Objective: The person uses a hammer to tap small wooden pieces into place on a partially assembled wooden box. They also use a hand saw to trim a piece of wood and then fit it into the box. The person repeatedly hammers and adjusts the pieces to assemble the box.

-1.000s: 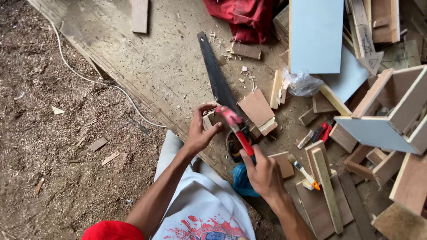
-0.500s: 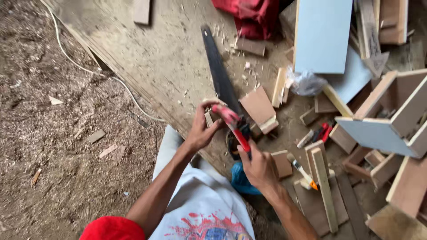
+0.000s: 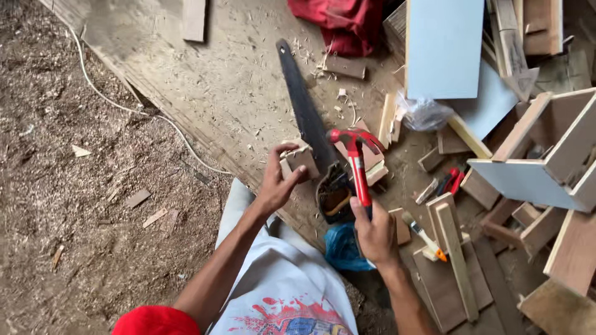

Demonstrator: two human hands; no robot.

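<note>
Wood block [image 3: 300, 160]: pinched in left hand [image 3: 274, 186], held on the board [image 3: 236, 93] just left of the saw [image 3: 305, 118]. Hammer [image 3: 355, 162]: handle clenched in right hand [image 3: 375, 234], long axis running up-frame, head raised just right of the block, seemingly not touching it.

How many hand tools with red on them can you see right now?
2: a red hammer held in the right hand, and red-handled pliers lying among the wood offcuts right of it. More may be hidden under the scraps.
</note>
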